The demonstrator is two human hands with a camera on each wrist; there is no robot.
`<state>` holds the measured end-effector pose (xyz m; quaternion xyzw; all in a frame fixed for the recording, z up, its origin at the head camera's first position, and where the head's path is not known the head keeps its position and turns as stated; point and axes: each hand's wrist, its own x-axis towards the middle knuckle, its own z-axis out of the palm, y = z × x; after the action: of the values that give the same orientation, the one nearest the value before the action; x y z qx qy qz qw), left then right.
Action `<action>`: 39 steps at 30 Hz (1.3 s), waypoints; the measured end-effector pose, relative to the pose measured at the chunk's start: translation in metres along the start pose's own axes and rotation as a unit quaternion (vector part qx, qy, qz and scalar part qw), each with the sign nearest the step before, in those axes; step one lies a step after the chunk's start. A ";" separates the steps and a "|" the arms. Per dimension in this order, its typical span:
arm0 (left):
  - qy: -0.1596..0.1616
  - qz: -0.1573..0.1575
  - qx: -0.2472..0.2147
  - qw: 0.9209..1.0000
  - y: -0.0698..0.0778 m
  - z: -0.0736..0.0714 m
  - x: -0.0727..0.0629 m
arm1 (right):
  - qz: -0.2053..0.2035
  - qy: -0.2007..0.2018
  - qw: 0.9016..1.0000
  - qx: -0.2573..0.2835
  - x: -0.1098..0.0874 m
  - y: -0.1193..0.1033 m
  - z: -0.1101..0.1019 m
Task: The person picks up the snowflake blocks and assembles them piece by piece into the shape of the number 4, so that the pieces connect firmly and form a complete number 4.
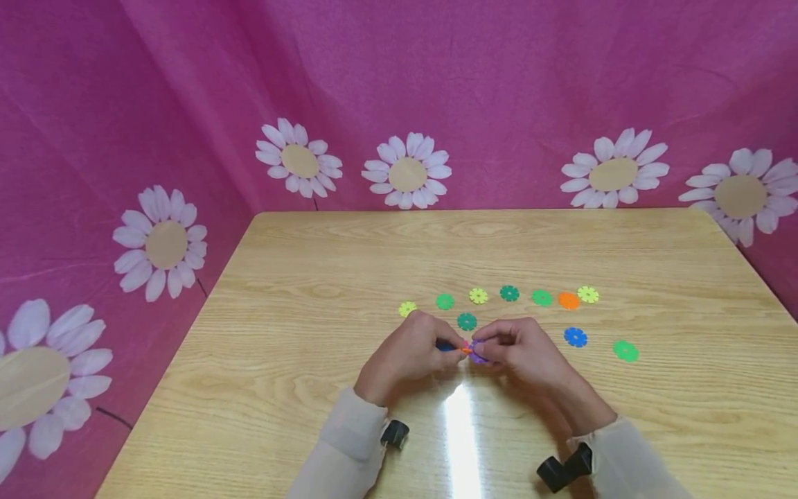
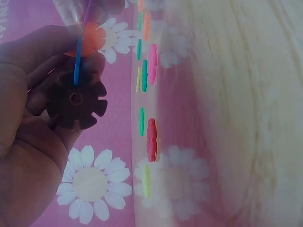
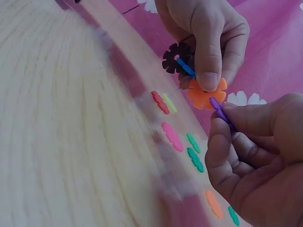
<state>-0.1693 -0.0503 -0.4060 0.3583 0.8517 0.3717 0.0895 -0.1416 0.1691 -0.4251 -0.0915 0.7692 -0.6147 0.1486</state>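
- A magenta cloth (image 1: 436,69) is hanging behind the table and along its sides, white daisies (image 1: 408,174) showing on its lower part
- A wooden table (image 1: 299,277) is stretching under and beyond the hands, shining in a bright strip toward its near side
- A pale left sleeve (image 1: 339,447) and a pale right sleeve (image 1: 632,461) are reaching in from the near edge
- The left hand (image 1: 411,350) is pinching the held orange disc (image 3: 199,97), its thumb pressing over that disc's upper part
- The right hand (image 1: 526,350) is pinching the purple disc (image 3: 220,113) between thumb and forefinger, the other fingers curling beneath
- A black fitting (image 1: 555,475) is sitting at the right cuff, with another one showing at the left cuff
- The four held discs are meeting between the hands: the blue disc (image 3: 188,70) is slotting into the dark disc (image 3: 169,61) at one end and running toward the held orange disc at the other, fingers hiding that join; the purple disc is meeting the held orange disc at the edge
- Loose notched discs are lying beyond the hands, including a teal one (image 1: 464,324), an orange one (image 1: 564,303) just beside a yellow one (image 1: 588,290), and a bright green one (image 1: 631,355) farthest right
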 end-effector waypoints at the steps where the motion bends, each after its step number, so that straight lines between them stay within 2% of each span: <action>1: 0.001 -0.001 -0.001 1.000 0.000 0.000 0.000 | 0.000 0.004 1.000 -0.002 0.000 0.000 0.001; 17: 0.023 0.030 -0.007 0.999 -0.002 0.002 -0.001 | 0.007 0.031 0.999 -0.002 0.001 -0.002 0.006; 24: 0.022 0.015 -0.014 1.000 -0.001 0.001 0.000 | 0.028 0.041 0.999 -0.007 0.002 -0.003 0.008; 34: 0.008 -0.003 -0.008 1.000 0.000 0.000 -0.001 | 0.015 0.014 1.000 0.009 0.002 0.000 0.006; 39: 0.008 0.006 0.007 1.000 0.000 0.000 -0.001 | 0.015 0.001 1.000 0.022 -0.002 0.002 0.002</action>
<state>-0.1684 -0.0504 -0.4062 0.3608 0.8530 0.3689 0.0782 -0.1393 0.1686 -0.4270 -0.0761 0.7571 -0.6289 0.1594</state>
